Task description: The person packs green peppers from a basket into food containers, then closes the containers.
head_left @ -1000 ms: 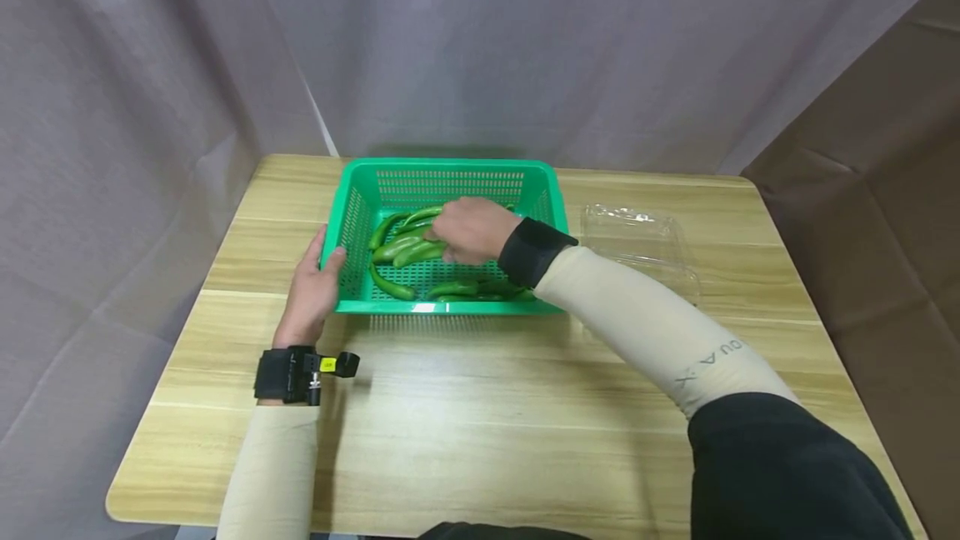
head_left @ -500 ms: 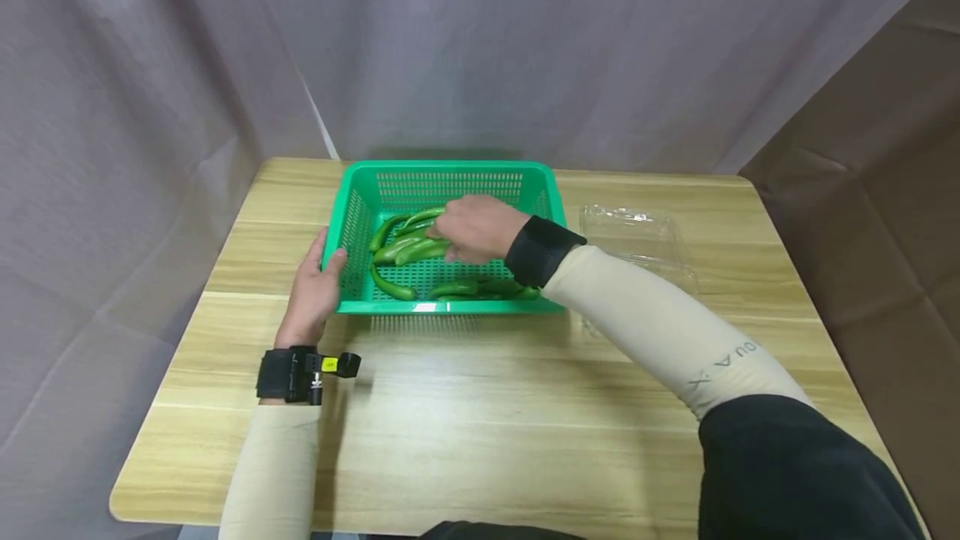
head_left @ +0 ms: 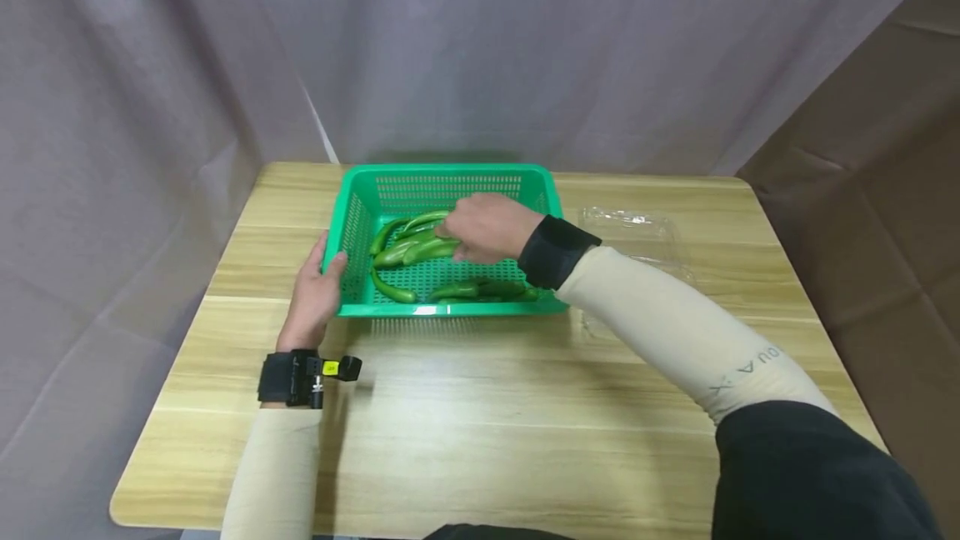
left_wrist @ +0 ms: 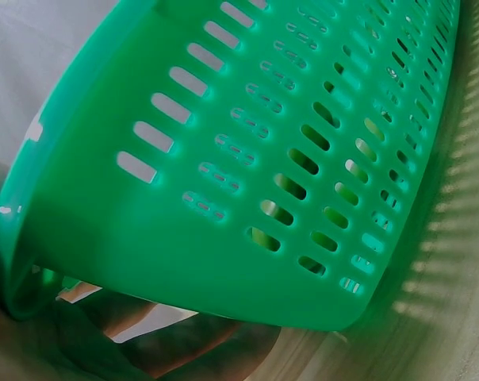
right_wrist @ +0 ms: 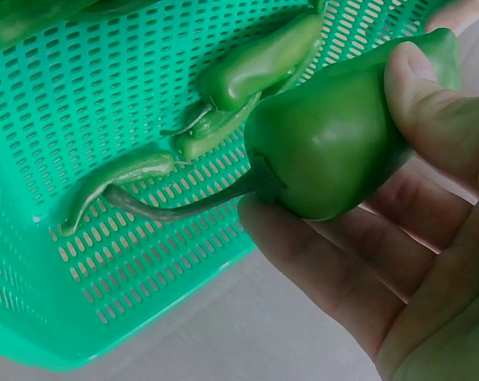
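A green plastic basket [head_left: 450, 310] with slotted walls stands on the table and has several long green peppers [head_left: 393, 287] in it. My left hand [head_left: 311, 294] grips the basket's left rim, thumb on the inner side. In the left wrist view its fingers [left_wrist: 200, 349] show beneath the rim, outside the slotted wall. Inside the basket, my right hand [head_left: 491, 227] holds a green pepper [right_wrist: 327, 135] between thumb and fingers. That pepper's stem points away from the palm in the right wrist view. More peppers [right_wrist: 259, 63] lie on the basket floor beyond it.
A clear plastic container [head_left: 633, 232] sits on the wooden table [head_left: 450, 440] right of the basket, partly hidden by my right forearm. Grey curtains [head_left: 480, 48] hang behind the table, and a brown cloth [head_left: 870, 190] is at the right.
My right hand has shifted slightly to the right inside the basket, and the pepper at its fingers has shifted with it. The left hand keeps its grip on the rim.
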The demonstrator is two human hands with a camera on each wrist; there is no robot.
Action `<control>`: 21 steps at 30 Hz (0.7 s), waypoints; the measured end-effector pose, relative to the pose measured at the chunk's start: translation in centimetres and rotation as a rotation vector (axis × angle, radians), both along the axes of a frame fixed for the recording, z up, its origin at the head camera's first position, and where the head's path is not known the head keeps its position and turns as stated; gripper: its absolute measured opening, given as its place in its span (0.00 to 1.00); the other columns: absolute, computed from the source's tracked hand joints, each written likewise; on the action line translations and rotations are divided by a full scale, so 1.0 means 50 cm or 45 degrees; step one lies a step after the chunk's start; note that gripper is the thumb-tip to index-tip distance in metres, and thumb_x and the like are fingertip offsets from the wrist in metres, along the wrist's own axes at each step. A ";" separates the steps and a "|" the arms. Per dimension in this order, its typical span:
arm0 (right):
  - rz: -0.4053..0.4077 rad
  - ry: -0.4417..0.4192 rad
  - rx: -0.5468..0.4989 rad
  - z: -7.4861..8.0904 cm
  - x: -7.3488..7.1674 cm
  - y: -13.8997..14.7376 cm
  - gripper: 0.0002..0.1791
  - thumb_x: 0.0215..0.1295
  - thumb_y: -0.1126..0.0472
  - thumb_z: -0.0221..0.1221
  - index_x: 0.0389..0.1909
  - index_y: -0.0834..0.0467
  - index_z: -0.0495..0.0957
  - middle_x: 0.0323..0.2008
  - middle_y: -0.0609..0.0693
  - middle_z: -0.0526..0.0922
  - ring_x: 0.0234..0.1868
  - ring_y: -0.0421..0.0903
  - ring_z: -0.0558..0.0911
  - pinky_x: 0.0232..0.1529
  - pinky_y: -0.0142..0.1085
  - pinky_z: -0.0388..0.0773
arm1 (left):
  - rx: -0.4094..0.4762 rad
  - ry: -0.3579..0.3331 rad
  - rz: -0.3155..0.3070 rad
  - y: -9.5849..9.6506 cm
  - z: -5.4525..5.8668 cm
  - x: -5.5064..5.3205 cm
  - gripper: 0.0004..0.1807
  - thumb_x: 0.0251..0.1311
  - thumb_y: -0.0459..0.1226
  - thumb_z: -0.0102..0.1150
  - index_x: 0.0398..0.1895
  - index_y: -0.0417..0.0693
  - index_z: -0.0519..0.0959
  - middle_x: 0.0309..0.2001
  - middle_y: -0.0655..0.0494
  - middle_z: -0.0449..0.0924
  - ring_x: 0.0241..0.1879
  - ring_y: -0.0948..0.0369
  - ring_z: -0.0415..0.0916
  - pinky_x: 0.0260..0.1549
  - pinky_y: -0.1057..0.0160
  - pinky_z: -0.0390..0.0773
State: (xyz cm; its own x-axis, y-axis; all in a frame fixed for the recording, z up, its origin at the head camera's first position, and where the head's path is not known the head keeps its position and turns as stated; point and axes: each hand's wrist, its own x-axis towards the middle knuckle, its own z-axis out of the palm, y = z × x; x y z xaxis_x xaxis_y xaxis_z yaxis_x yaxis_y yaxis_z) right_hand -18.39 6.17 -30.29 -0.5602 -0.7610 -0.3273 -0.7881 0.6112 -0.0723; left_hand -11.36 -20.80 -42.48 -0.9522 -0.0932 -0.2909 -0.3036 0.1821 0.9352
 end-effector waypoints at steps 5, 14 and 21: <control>-0.050 -0.031 0.008 0.013 0.004 0.027 0.27 0.72 0.54 0.66 0.69 0.55 0.78 0.47 0.52 0.92 0.32 0.47 0.88 0.47 0.40 0.87 | 0.007 -0.024 -0.015 0.007 -0.001 -0.004 0.35 0.83 0.50 0.38 0.86 0.67 0.40 0.86 0.56 0.40 0.84 0.48 0.44 0.78 0.39 0.55; -0.127 -0.055 -0.041 0.036 -0.004 0.067 0.27 0.71 0.54 0.66 0.69 0.57 0.78 0.52 0.52 0.91 0.41 0.49 0.90 0.54 0.44 0.86 | -0.016 0.003 -0.015 0.000 0.006 -0.014 0.35 0.83 0.51 0.37 0.86 0.66 0.40 0.86 0.53 0.43 0.82 0.47 0.48 0.77 0.38 0.58; -0.143 -0.031 -0.075 0.052 0.000 0.100 0.27 0.70 0.55 0.67 0.67 0.59 0.79 0.54 0.54 0.90 0.44 0.51 0.90 0.53 0.46 0.85 | -0.027 0.002 -0.015 -0.003 0.001 -0.016 0.35 0.83 0.51 0.38 0.86 0.67 0.41 0.86 0.55 0.41 0.83 0.47 0.46 0.78 0.38 0.56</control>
